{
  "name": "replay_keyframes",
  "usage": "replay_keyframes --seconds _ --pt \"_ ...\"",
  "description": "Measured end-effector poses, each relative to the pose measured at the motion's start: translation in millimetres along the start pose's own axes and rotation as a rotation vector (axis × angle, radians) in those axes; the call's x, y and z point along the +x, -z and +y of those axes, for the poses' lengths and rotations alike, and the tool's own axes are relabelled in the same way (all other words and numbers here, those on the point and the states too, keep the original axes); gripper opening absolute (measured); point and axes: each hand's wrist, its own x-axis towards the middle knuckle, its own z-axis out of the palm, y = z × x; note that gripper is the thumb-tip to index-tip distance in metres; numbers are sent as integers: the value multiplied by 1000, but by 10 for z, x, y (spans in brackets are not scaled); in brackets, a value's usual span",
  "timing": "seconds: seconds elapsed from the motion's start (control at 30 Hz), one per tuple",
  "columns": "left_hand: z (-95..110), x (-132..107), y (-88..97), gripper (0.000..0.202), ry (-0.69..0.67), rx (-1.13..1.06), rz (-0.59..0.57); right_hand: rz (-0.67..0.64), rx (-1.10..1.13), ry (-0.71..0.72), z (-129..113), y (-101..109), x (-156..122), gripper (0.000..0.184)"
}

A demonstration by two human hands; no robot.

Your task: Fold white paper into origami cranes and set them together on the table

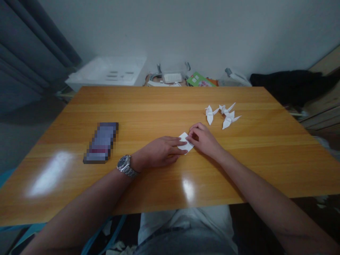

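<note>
A small folded white paper [185, 136] lies on the wooden table, its edges turned like a diamond. My left hand [163, 150] rests flat with its fingers stretched over the paper's left side, pressing on it. A metal watch is on that wrist. My right hand [203, 139] pinches the paper's right edge between thumb and forefinger. Beyond the right hand stand several white paper cranes, among them a left one [209, 114] and a front right one [228, 119]. Part of the paper is hidden under my fingers.
A blurred-out phone [102, 141] lies on the table [148, 102] left of my hands. Behind the far edge are a white basin-like tub [106, 71], a green booklet [199, 80] and a white box [172, 78]. Dark cloth [289, 85] sits at the back right.
</note>
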Motion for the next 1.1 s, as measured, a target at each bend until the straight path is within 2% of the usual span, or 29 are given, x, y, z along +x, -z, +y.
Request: replay_keyframes --seconds 0.2,0.33,0.53,0.8,0.93,1.1 --pt "16 14 -10 38 23 16 -13 5 -61 -14 6 -9 -16 11" --pt "77 22 11 46 48 27 -24 -5 -112 -26 5 0 -25 11" --pt "136 11 5 43 96 48 -25 -12 -138 -21 46 23 -32 11" --pt "94 -38 -51 47 166 66 -50 -115 -151 12 134 48 -70 42" --pt "100 -50 -31 44 153 52 -46 -114 -159 7 136 37 -70 37" --pt "106 -57 -40 43 172 61 -46 -63 -168 19 173 18 -55 22"
